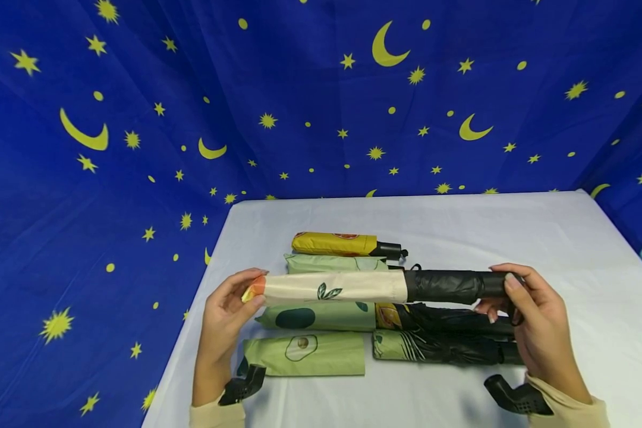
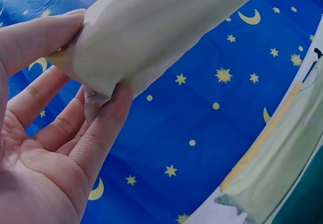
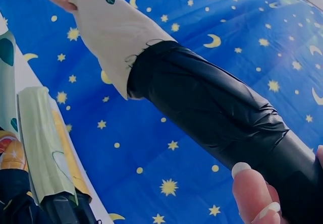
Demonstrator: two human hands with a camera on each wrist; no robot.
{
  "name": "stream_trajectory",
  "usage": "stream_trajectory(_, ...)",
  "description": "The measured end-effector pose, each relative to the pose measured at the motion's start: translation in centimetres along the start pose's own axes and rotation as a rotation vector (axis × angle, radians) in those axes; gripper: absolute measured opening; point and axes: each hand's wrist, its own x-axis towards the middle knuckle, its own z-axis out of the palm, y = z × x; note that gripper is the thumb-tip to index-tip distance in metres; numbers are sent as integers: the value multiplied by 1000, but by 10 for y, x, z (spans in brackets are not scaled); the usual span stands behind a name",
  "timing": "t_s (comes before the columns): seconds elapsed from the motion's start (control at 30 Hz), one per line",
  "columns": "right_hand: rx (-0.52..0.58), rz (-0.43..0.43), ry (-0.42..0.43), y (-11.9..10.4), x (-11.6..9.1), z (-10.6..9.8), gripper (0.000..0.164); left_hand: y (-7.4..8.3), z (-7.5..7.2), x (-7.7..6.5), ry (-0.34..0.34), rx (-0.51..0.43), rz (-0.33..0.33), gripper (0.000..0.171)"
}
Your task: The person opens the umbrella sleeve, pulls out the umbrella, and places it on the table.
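Note:
A folded black umbrella (image 1: 449, 286) is held level above the table, its far part inside a cream sleeve (image 1: 364, 286) printed with leaves. My left hand (image 1: 226, 318) pinches the sleeve's orange-and-yellow closed end between thumb and fingers. In the left wrist view, the sleeve end (image 2: 108, 67) looks soft and creased there. My right hand (image 1: 540, 321) grips the umbrella's handle end, thumb on the near side. In the right wrist view, the sleeve's open edge (image 3: 121, 77) fits round the black cloth (image 3: 202, 103).
On the white table (image 1: 433, 220) lie a yellow sleeved umbrella (image 1: 334, 244) and a light green sleeved one (image 1: 331, 263) behind the held umbrella. Nearer are a green sleeve (image 1: 331, 318), an avocado-print sleeve (image 1: 337, 355) and two bare folded umbrellas (image 1: 455, 349). A blue star-patterned cloth (image 1: 321, 71) hangs behind.

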Motion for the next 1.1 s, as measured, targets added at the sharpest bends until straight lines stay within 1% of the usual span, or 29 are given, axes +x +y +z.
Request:
stream_trajectory(0.13,7,-2,5,0,0,-2,32,1,-2,-1,12,-11,6,40)
stream_trajectory(0.37,42,-24,-19,2,0,-5,29,0,-5,-2,25,-9,-2,40)
stream_trajectory(0.47,52,-34,-16,2,0,-6,28,-1,-6,-2,28,-18,8,40)
stream_trajectory(0.6,84,-61,-10,4,0,-8,28,-1,-7,-3,33,-38,18,39)
stream_trajectory(0.67,131,-81,-22,4,0,-10,28,-1,-9,-3,38,-45,22,39)
stream_trajectory(0.7,127,-82,-17,4,0,-11,28,-1,-9,-3,42,-49,23,39)
stream_trajectory(0.77,102,-75,-2,4,0,-12,28,-2,-11,-3,50,-56,28,38)
stream_trajectory(0.83,144,-92,-23,5,0,-15,29,-4,-14,-3,56,-71,32,38)
stream_trajectory(0.93,150,-96,-25,5,1,-17,29,-6,-19,-5,68,-101,35,37)
stream_trajectory(1.0,197,-112,-45,6,2,-20,29,-8,-22,-6,80,-120,27,37)
stream_trajectory(1.03,203,-110,-41,6,2,-22,29,-9,-24,-6,94,-125,14,37)
stream_trajectory(1.1,148,-81,8,4,1,-26,30,-13,-27,-7,124,-136,-19,37)
